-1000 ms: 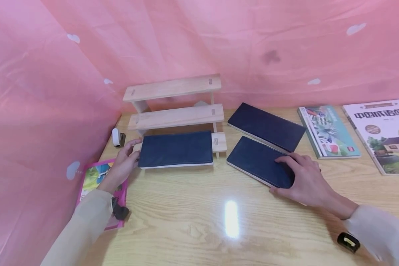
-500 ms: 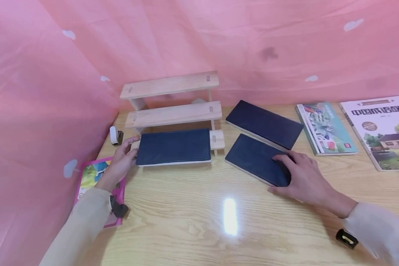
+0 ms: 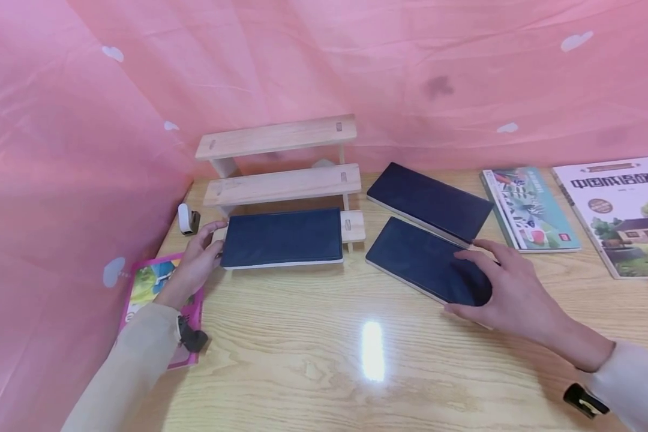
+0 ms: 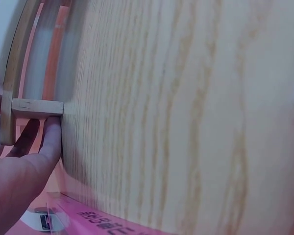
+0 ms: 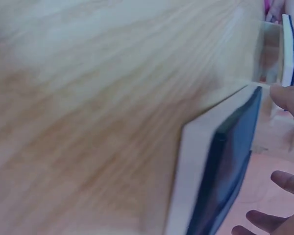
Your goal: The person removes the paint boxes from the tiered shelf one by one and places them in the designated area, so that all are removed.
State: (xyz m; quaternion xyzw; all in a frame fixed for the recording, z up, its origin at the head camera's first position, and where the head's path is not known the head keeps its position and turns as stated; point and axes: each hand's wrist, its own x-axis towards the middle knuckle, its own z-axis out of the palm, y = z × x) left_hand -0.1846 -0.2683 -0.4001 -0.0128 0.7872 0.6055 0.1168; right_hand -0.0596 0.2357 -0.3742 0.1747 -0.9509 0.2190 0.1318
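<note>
A three-tier wooden shelf (image 3: 283,185) stands at the back left. On its lowest board lies a dark blue notebook (image 3: 283,237), overhanging the front. My left hand (image 3: 193,271) grips that board's left end; the left wrist view has fingers (image 4: 50,139) against the support under it. Two more dark notebooks lie slanted on the table to the right of the shelf, a farther one (image 3: 431,200) and a nearer one (image 3: 423,259). My right hand (image 3: 521,297) is over the nearer one's right end, thumb and fingers spread, with the fingers (image 5: 288,182) apart from its cover in the right wrist view.
A pink-bordered picture book (image 3: 194,312) lies under the left forearm, with a small white-and-black stapler-like object (image 3: 188,219) beyond it. At the right are a teal-covered stack of books (image 3: 551,210) and a large illustrated book (image 3: 621,210). A pink curtain (image 3: 410,78) hangs behind.
My right hand has slid a little to the right along the nearer notebook, which stays in place. My left hand keeps its hold on the shelf.
</note>
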